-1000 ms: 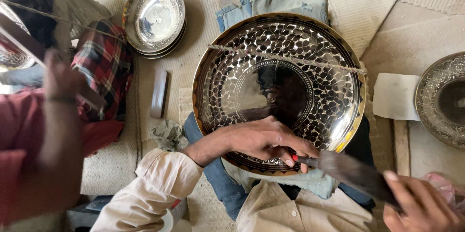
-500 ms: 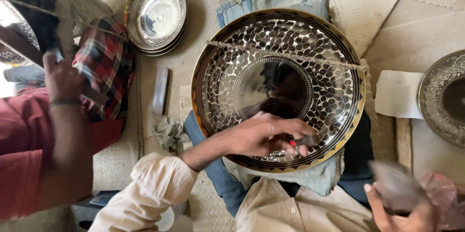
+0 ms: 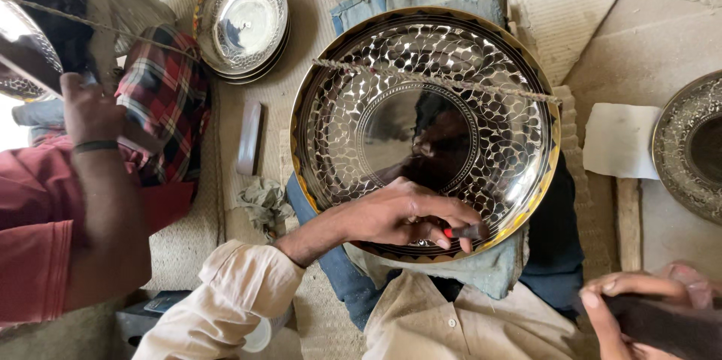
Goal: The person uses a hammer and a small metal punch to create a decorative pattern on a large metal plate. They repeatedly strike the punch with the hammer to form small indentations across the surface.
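Lowered, right hand (image 3: pixel 632 307) grips one dark tool (image 3: pixel 669 326) — left hand (image 3: pixel 406 217) pinches one punch (image 3: pixel 462 231) on one tray (image 3: pixel 426 134).

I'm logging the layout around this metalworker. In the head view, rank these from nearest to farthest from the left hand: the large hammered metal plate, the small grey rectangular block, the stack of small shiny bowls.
1. Large hammered metal plate with gold rim: under the left hand, which rests on its near edge.
2. Small grey rectangular block: on the mat, left of the plate.
3. Stack of small shiny bowls: far upper left, beyond the block.
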A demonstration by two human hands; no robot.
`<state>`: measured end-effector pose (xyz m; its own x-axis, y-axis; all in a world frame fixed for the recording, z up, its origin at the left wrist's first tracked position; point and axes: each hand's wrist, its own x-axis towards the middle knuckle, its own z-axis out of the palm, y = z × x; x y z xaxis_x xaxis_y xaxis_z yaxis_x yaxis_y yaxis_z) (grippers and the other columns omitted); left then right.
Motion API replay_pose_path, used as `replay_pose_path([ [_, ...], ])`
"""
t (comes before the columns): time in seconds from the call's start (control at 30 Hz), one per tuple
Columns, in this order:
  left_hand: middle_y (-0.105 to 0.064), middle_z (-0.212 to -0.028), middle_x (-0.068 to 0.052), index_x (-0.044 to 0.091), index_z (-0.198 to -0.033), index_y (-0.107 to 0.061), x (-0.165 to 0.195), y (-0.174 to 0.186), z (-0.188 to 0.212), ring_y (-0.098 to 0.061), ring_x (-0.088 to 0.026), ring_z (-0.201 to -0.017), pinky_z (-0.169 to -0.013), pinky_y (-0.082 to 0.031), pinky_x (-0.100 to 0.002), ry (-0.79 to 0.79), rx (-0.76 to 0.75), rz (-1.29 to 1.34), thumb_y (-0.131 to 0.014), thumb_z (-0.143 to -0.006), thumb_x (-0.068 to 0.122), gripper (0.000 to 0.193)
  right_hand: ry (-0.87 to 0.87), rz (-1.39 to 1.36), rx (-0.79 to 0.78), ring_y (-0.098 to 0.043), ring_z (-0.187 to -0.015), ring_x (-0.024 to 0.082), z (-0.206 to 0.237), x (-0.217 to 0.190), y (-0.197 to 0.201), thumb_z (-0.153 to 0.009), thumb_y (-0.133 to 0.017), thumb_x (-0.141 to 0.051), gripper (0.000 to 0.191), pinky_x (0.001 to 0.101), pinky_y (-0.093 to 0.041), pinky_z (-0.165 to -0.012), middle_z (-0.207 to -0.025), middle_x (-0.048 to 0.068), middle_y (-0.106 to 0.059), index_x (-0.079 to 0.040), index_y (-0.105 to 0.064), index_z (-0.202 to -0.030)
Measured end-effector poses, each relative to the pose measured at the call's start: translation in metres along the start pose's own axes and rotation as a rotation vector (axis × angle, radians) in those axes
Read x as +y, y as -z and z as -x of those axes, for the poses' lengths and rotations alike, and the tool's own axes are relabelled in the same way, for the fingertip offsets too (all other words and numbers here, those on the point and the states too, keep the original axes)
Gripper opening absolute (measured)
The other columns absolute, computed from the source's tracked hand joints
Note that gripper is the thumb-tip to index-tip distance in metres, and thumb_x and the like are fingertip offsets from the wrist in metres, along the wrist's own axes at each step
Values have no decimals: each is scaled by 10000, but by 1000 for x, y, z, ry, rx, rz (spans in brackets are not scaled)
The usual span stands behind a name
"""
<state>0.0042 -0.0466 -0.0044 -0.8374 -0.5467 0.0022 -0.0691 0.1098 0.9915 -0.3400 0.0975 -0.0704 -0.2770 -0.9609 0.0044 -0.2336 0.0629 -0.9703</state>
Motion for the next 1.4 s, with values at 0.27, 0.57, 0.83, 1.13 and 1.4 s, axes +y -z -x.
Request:
replay_pose_path([
  [0.27,-774,-1165,-65,57,-1412,-551,1,-4,-5,-769,-192,-1052,-901,-636,-328,29,98,-13,-682,-956,-51,486,274,485,-97,-701,-912,287,-25,-9,-10,-699,-811,32,555,392,-585,-816,-977,206,-693,27,-592,-1209],
  [0.57,-763,-1156,-80,43,-1385,-548,2,-8,-4,-764,-190,-1083,-926,-649,-318,-19,164,-44,-680,-931,-105,496,317,690,-344,-691,-787,201,-43,-14,-6,-692,-819,-7,620,352,-565,-737,-943,91,-726,-82,-626,-1276],
  [0.83,-771,-1135,-69,58,-1389,-548,2,-7,-3,-766,-207,-1099,-899,-642,-325,-3,175,-95,-715,-939,-47,492,85,370,-364,-713,-796,148,-62,-11,-7,-750,-774,-101,739,326,-580,-734,-963,-3,-716,-113,-494,-1433],
  [1.13,-764,-1162,-76,72,-1402,-542,-7,-8,1,-757,-223,-1099,-901,-635,-329,-50,187,-159,-747,-940,-27,515,510,1083,-470,-713,-838,182,-72,-34,-15,-702,-777,-54,824,347,-604,-737,-1027,13,-748,-257,-526,-1460],
  [1.4,-750,-1212,-89,81,-1462,-508,-18,-9,7,-751,-169,-1100,-943,-643,-293,-68,164,-57,-651,-925,-182,615,125,605,-457,-710,-786,196,-75,-43,-18,-712,-784,-59,967,365,-593,-726,-978,49,-686,-206,-407,-1591],
])
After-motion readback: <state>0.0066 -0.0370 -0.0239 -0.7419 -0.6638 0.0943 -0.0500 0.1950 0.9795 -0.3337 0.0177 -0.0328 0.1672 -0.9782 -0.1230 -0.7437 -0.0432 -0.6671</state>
